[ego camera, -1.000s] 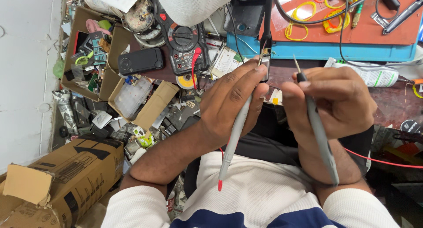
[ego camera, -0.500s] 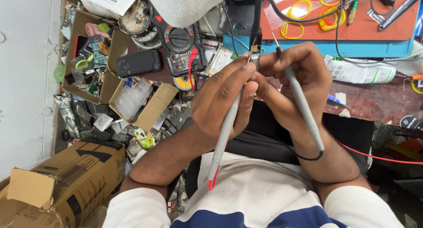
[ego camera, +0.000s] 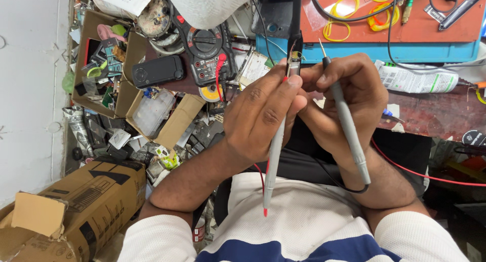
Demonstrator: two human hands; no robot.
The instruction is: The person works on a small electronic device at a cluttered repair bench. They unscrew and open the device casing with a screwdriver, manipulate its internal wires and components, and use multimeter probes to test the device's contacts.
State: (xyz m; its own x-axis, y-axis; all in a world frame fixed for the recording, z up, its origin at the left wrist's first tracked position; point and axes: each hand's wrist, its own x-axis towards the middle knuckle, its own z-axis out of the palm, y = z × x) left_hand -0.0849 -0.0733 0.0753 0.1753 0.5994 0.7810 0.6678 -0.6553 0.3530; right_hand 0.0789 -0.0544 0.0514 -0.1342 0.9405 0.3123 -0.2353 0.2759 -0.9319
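Left hand (ego camera: 263, 115) grip clamps red-wired probe (ego camera: 273, 160); right hand (ego camera: 344, 105) clamps black-wired probe (ego camera: 349, 130).

- The left hand (ego camera: 263, 115) covers the middle of the grey probe (ego camera: 273, 160), and the probe's tip is hidden behind the fingers.
- What the hands pinch between them is too small to tell.
- The cardboard box (ego camera: 61, 211) is cut off by the bottom and left edges.
- The orange mat (ego camera: 405, 14) is cut off by the top edge.
- White cloth (ego camera: 207, 4) hides the top of the black meter (ego camera: 205, 49).
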